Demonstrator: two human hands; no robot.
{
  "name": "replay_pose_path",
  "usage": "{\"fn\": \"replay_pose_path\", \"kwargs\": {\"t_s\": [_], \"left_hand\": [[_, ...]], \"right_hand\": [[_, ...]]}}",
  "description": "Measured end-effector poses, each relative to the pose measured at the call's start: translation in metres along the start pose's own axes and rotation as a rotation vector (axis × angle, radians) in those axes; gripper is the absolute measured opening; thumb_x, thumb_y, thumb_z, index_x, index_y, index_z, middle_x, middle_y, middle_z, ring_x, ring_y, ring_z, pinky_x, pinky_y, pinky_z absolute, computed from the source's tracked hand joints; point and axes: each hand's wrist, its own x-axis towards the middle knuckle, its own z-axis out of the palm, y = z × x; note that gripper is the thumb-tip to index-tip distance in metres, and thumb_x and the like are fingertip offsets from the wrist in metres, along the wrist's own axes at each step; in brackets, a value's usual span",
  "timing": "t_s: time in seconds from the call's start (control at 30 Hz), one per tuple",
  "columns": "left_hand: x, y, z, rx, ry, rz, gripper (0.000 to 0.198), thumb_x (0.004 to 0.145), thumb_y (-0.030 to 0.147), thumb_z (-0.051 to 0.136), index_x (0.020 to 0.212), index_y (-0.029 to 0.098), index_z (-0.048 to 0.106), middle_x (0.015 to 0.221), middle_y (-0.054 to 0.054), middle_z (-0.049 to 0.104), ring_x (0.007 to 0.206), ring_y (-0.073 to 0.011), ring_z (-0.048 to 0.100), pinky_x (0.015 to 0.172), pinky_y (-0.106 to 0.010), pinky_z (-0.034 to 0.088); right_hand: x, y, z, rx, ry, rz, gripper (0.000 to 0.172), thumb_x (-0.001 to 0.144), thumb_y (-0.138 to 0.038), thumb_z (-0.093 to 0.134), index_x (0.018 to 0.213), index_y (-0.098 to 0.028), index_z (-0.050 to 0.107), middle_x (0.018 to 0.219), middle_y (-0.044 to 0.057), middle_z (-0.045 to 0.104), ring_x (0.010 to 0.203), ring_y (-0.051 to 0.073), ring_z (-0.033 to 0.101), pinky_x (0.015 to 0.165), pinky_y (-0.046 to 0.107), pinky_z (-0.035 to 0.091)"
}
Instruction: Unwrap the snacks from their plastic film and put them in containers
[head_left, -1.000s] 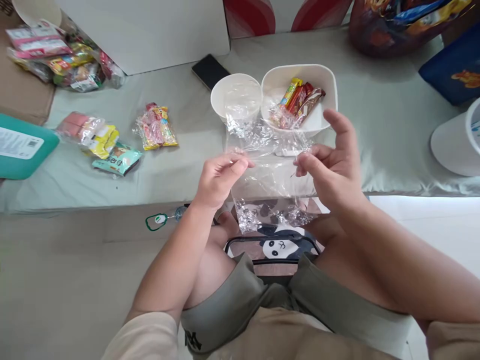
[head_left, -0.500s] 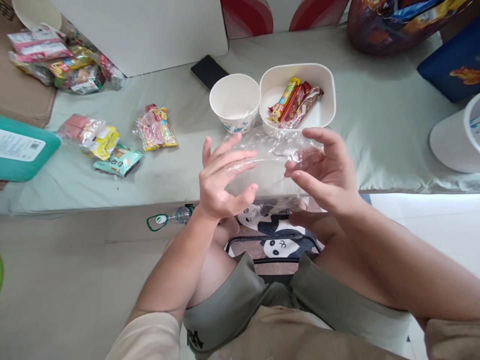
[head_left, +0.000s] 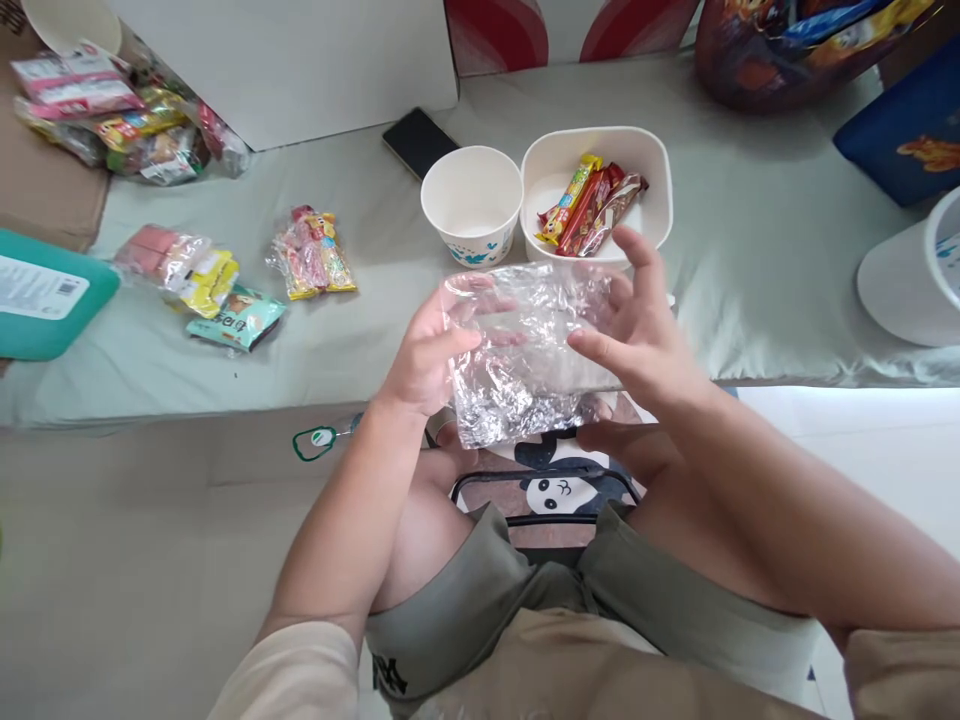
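A crinkled clear plastic bag [head_left: 517, 375] hangs between my hands at the table's front edge, with nothing visible inside it. My left hand [head_left: 431, 350] grips its left side, thumb in front and fingers behind the film. On the right side, my right hand [head_left: 645, 335] pinches the bag with the thumb in front; the index finger is raised. Just beyond the bag stand a white paper cup [head_left: 472, 215] with a blue pattern and a white square tub [head_left: 660, 200] holding several wrapped snack bars [head_left: 589, 208].
Wrapped snacks [head_left: 313, 253] and a teal packet [head_left: 238, 318] lie to the left, near a green container [head_left: 52, 300]. A phone [head_left: 420, 143] rests behind the cup. At right are a white bucket [head_left: 907, 280], a blue box [head_left: 907, 130] and a dark snack-filled bowl [head_left: 765, 60].
My left hand has turned and closed on the bag's left side. The bag has been spread flatter and now faces me, lower between both hands.
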Motion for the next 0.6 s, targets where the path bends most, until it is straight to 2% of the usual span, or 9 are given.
{"fn": "replay_pose_path", "kwargs": {"t_s": [0.07,0.17,0.23,0.3,0.33,0.4,0.47,0.53,0.6], "left_hand": [[0.001,0.004,0.003,0.024,0.028,-0.116,0.049,0.072,0.022,0.069,0.120,0.025,0.062,0.116,-0.005,0.074,0.084,-0.0213,0.076,0.060,-0.028,0.057],[0.006,0.002,0.003,0.106,0.145,-0.199,0.035,0.071,0.017,0.064,0.106,0.021,0.066,0.109,-0.005,0.076,0.069,-0.0122,0.068,0.052,-0.022,0.047],[0.011,-0.002,0.000,0.092,0.289,-0.174,0.027,0.071,0.016,0.064,0.097,0.021,0.062,0.102,-0.003,0.076,0.064,-0.0095,0.063,0.050,-0.020,0.044],[0.014,-0.005,-0.003,-0.002,0.376,-0.158,0.026,0.075,0.023,0.070,0.098,0.023,0.059,0.096,-0.002,0.076,0.065,-0.0113,0.065,0.052,-0.022,0.048],[0.015,-0.006,-0.005,-0.053,0.356,-0.180,0.030,0.075,0.030,0.075,0.100,0.024,0.059,0.094,-0.002,0.076,0.067,-0.0135,0.068,0.054,-0.024,0.052],[0.015,-0.007,-0.005,-0.093,0.207,-0.264,0.042,0.072,0.040,0.084,0.102,0.022,0.062,0.092,-0.004,0.076,0.072,-0.0179,0.072,0.059,-0.029,0.057],[0.014,-0.007,-0.001,-0.059,0.064,-0.313,0.045,0.066,0.039,0.090,0.097,0.019,0.066,0.089,-0.006,0.077,0.074,-0.0190,0.073,0.063,-0.030,0.058],[0.014,-0.008,0.004,-0.021,0.050,-0.274,0.040,0.064,0.034,0.090,0.092,0.017,0.067,0.086,-0.006,0.078,0.073,-0.0169,0.073,0.064,-0.027,0.057],[0.014,-0.010,0.008,-0.013,0.108,-0.196,0.035,0.066,0.033,0.088,0.089,0.018,0.066,0.083,-0.004,0.077,0.072,-0.0152,0.072,0.064,-0.026,0.057]], "right_hand": [[0.000,-0.005,0.002,0.098,-0.077,0.179,0.096,0.085,-0.051,0.077,0.162,-0.038,0.022,0.121,0.007,0.069,0.100,0.025,0.071,0.084,0.047,0.060],[0.001,-0.011,0.005,0.173,-0.060,0.369,0.079,0.082,-0.038,0.079,0.150,-0.029,0.040,0.092,0.002,0.068,0.076,0.019,0.066,0.068,0.038,0.056],[0.001,-0.013,0.006,0.178,0.008,0.382,0.065,0.083,-0.032,0.077,0.141,-0.027,0.047,0.086,-0.001,0.064,0.070,0.016,0.062,0.063,0.034,0.053],[0.001,-0.013,0.006,0.169,0.068,0.353,0.057,0.083,-0.027,0.075,0.135,-0.027,0.051,0.084,-0.002,0.063,0.067,0.014,0.060,0.060,0.032,0.050],[0.001,-0.013,0.006,0.162,0.090,0.340,0.055,0.083,-0.026,0.074,0.133,-0.027,0.052,0.083,-0.002,0.062,0.067,0.014,0.059,0.060,0.032,0.049],[0.001,-0.012,0.005,0.170,0.129,0.317,0.053,0.084,-0.026,0.074,0.132,-0.028,0.053,0.081,-0.003,0.062,0.068,0.015,0.061,0.063,0.033,0.052],[0.003,-0.010,0.004,0.239,0.164,0.301,0.053,0.083,-0.030,0.076,0.132,-0.030,0.054,0.084,-0.002,0.066,0.077,0.018,0.067,0.072,0.036,0.057],[0.006,-0.007,0.003,0.368,0.167,0.323,0.051,0.081,-0.039,0.079,0.126,-0.030,0.058,0.098,0.002,0.073,0.095,0.022,0.072,0.086,0.040,0.061],[0.008,-0.006,0.002,0.493,0.097,0.382,0.048,0.077,-0.047,0.082,0.116,-0.027,0.062,0.115,0.006,0.075,0.111,0.026,0.071,0.096,0.044,0.060]]}}
